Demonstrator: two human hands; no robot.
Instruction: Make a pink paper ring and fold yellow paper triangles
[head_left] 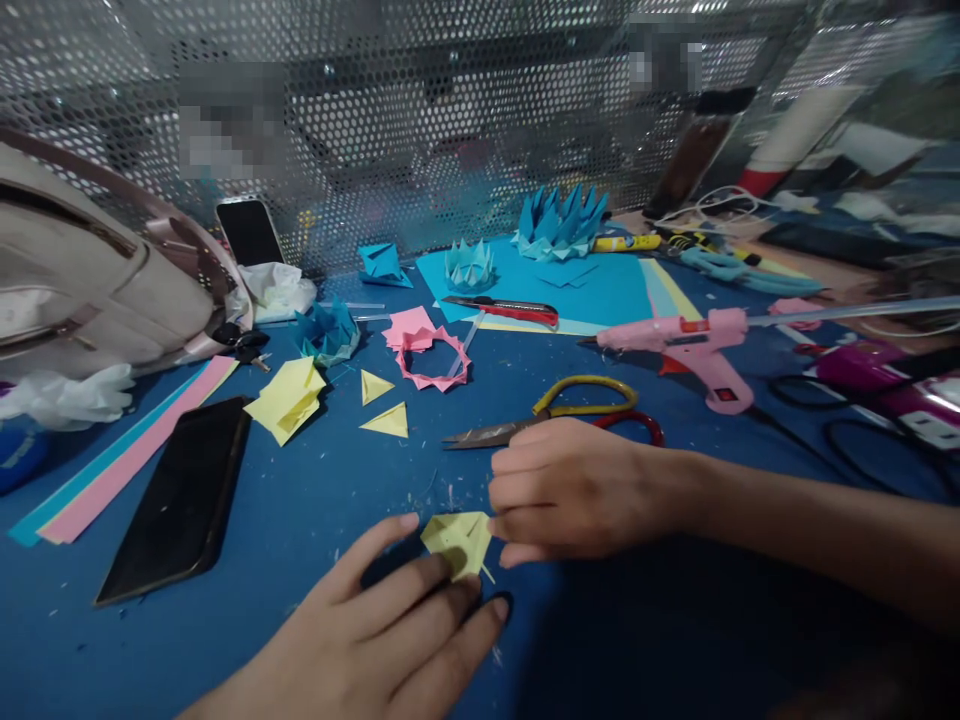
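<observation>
A small piece of folded yellow paper (459,538) lies on the blue table between my hands. My left hand (394,630) rests flat with its fingers spread, the middle fingers pressing on the paper's lower edge. At the paper's right corner, my right hand (581,490) is curled, its fingertips pinched there; the thumb side is partly hidden. Just beyond the right hand lie scissors (499,435) with one yellow and one red handle loop. Two folded yellow triangles (386,420) and a stack of yellow paper pieces (289,400) sit farther to the left.
A pink glue gun (675,340) with its cord lies at right. Farther back are a red cutter knife (510,310), a pink paper ring (435,380) and blue paper flowers (561,225). A black phone (180,490), paper strips (135,455) and a bag (97,270) occupy the left.
</observation>
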